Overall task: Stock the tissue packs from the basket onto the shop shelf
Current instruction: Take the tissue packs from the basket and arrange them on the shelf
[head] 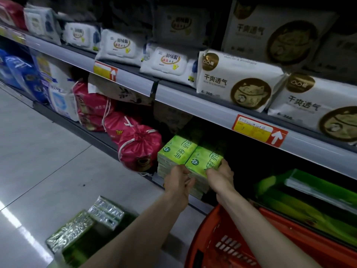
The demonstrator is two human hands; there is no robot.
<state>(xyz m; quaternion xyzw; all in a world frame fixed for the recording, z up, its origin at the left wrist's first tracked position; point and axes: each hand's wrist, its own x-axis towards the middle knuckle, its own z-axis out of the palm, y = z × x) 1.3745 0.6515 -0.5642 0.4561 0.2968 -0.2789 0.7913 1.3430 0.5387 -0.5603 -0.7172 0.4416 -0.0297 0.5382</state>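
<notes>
Head view: left hand (178, 180) and right hand (222, 174) grip opposite sides of the tissue pack (202, 158) atop the bottom shelf (63, 120) stack; likely light, soft, film-slick, so support both sides.

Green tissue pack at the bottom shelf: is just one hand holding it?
No: the left hand and the right hand both grip the green tissue pack, one at each near corner.
</notes>
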